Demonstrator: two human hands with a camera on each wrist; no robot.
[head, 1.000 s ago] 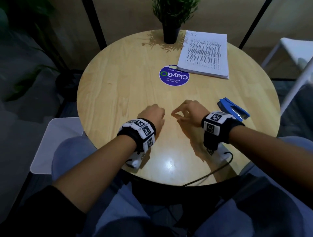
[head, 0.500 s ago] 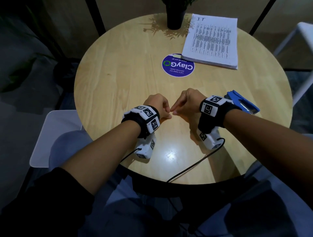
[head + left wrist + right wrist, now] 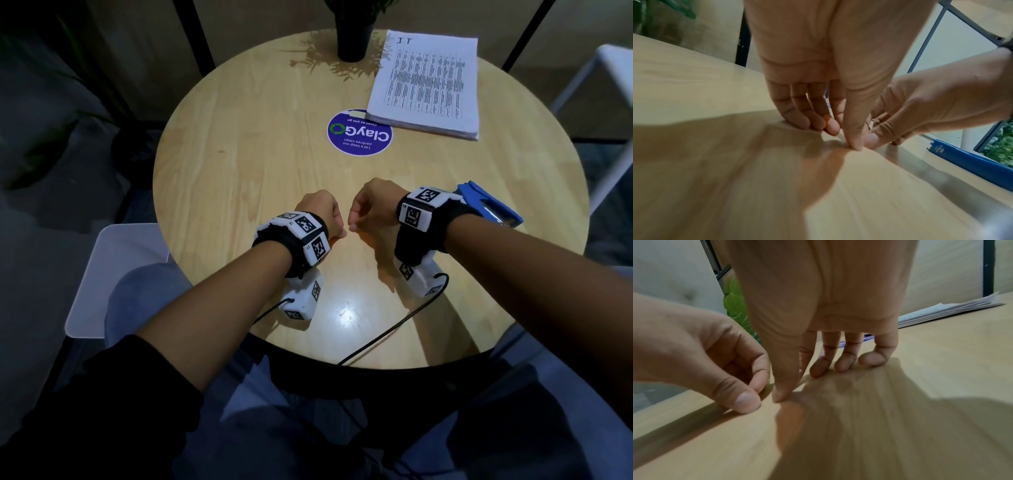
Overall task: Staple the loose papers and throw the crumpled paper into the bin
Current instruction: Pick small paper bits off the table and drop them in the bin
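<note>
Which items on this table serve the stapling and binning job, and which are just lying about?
Job items: stack of printed papers; blue stapler. No crumpled paper or bin shows.

Lying about: potted plant; round purple sticker; white chair.

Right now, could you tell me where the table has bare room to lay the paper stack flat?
The widest bare wood lies on the table left of the round sticker, beyond the left hand. It is crowded on the right: paper stack, stapler and right hand.
</note>
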